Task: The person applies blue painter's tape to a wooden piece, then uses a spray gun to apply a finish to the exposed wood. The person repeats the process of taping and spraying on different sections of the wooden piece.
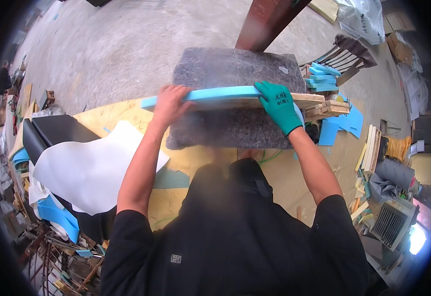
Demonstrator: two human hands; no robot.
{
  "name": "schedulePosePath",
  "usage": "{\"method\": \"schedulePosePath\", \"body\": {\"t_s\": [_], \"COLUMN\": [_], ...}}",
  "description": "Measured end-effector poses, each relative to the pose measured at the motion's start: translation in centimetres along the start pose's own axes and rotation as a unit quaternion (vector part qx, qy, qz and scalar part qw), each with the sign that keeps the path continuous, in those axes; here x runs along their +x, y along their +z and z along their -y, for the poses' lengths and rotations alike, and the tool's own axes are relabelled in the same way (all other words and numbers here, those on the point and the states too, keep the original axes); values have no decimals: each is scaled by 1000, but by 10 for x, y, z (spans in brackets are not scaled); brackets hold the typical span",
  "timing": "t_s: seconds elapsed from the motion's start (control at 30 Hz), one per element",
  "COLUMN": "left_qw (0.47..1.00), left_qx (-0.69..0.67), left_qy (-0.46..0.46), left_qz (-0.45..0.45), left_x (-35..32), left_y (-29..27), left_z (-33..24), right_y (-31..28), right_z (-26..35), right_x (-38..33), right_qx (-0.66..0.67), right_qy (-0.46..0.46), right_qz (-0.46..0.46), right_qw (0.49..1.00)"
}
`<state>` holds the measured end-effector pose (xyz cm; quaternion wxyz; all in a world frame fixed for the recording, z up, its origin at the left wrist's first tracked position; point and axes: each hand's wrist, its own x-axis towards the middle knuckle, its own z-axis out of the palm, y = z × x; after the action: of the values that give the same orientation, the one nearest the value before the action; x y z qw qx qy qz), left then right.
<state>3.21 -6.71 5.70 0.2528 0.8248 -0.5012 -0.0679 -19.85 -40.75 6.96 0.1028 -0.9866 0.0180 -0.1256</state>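
Note:
A strip of light-blue foam [220, 93] lies along the upper edge of a long wooden board [235, 104], which stands on edge across a bench topped with grey felt [235, 66]. My bare left hand [171, 104] is closed around the foam and board near their left end. Further right, my right hand [278, 106], in a green glove, grips the same strip, fingertips over its top edge. The board runs on past the right hand toward some stacked wooden pieces [328, 107]. My fingers on the board's far side are partly hidden.
Behind the bench rises a dark red steel post [269, 24]. Blue foam blocks [323, 76] are piled to the right, beside a dark slatted frame [348, 52]. A white sheet [87, 167] and black rolled material [52, 135] lie to the left. Scraps crowd both sides.

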Motion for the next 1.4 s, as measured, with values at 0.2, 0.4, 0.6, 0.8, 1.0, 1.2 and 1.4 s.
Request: {"method": "schedulePosePath", "body": {"t_s": [0.2,0.4,0.6,0.8,1.0,1.2,1.4], "left_qw": [999,1000,999,999,999,999,999], "left_qx": [22,-6,19,17,32,27,22], "left_qy": [-1,22,43,36,22,7,8], "left_qz": [28,17,10,1,13,22,33], "left_x": [5,22,37,38,40,43,65], "left_y": [2,17,34,36,37,41,61], "left_z": [1,-33,-52,-53,-54,-57,-87], "right_y": [8,14,22,22,33,46,49], "right_z": [-3,-6,-5,-6,-8,-12,-17], "right_x": [2,2,-3,-1,0,-7,-14], "right_qx": [-11,-36,-17,9,-38,-34,-50], "right_qy": [42,35,21,29,41,21,20], "right_qz": [74,104,62,30,85,44,73], "right_qw": [996,993,998,999,995,998,996]}}
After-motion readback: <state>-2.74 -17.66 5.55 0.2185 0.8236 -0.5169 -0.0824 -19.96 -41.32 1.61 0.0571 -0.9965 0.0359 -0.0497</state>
